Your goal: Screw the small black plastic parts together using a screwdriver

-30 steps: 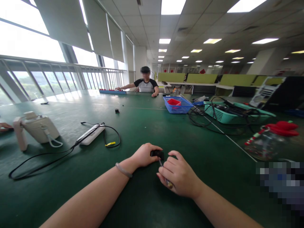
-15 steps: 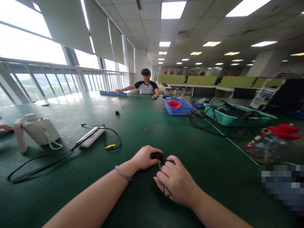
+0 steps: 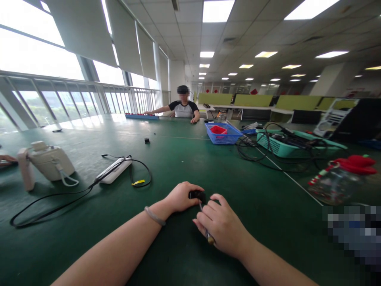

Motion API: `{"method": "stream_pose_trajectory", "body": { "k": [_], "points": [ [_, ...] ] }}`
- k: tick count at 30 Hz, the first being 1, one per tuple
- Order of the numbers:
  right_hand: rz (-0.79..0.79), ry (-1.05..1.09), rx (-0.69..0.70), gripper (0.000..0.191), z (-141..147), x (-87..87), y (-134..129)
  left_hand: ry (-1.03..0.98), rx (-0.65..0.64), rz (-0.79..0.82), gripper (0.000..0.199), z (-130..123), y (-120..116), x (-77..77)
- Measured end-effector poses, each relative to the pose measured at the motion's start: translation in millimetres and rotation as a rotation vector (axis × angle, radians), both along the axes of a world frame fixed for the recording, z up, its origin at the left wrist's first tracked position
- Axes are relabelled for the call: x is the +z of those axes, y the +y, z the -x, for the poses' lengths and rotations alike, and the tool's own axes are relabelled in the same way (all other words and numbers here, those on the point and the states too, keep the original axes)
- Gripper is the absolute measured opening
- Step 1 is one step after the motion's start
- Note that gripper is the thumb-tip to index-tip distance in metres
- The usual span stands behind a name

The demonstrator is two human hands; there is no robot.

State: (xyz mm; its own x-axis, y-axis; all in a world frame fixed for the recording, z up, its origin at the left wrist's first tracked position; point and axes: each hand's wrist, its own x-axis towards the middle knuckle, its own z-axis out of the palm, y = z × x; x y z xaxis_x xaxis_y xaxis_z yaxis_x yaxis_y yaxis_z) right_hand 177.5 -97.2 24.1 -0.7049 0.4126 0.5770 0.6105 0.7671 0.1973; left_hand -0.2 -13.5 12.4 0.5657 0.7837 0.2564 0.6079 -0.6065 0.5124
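My left hand (image 3: 183, 197), with a bangle (image 3: 154, 216) on its wrist, grips a small black block-shaped part (image 3: 197, 195) between thumb and fingers, low over the green tabletop (image 3: 166, 167). Closed around a slim screwdriver-like tool (image 3: 210, 237) with a metal shaft and a brownish end is my right hand (image 3: 218, 226). The tool's tip points up toward the near side of the black part; whether it touches cannot be made out. My right index finger is raised and bent beside the part.
Left lie a white power strip (image 3: 115, 171) with a looped black cord and a beige bottle (image 3: 52, 163). Right stand a blue basket (image 3: 223, 139), a green basket (image 3: 275, 149) with cables, and a red-lidded jar (image 3: 339, 182). A person (image 3: 184, 109) sits across the table; another hand (image 3: 6, 159) shows far left.
Both hands stay almost in place on the black part and the tool. The tool in my right hand has tilted or turned very slightly.
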Motion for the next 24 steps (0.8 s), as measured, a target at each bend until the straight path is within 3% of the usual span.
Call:
{"method": "stream_pose_trajectory", "body": {
  "k": [19, 24],
  "points": [
    [0.038, 0.036, 0.009, 0.023, -6.3, 2.1, 3.3, 0.011, -0.001, -0.002, 0.041, 0.7, 0.4, -1.7],
    [0.066, 0.193, 0.036, 0.023, -7.6, 13.2, 2.6, 0.001, -0.005, -0.002, 0.037, 0.5, 0.5, -1.1]
  ]
}}
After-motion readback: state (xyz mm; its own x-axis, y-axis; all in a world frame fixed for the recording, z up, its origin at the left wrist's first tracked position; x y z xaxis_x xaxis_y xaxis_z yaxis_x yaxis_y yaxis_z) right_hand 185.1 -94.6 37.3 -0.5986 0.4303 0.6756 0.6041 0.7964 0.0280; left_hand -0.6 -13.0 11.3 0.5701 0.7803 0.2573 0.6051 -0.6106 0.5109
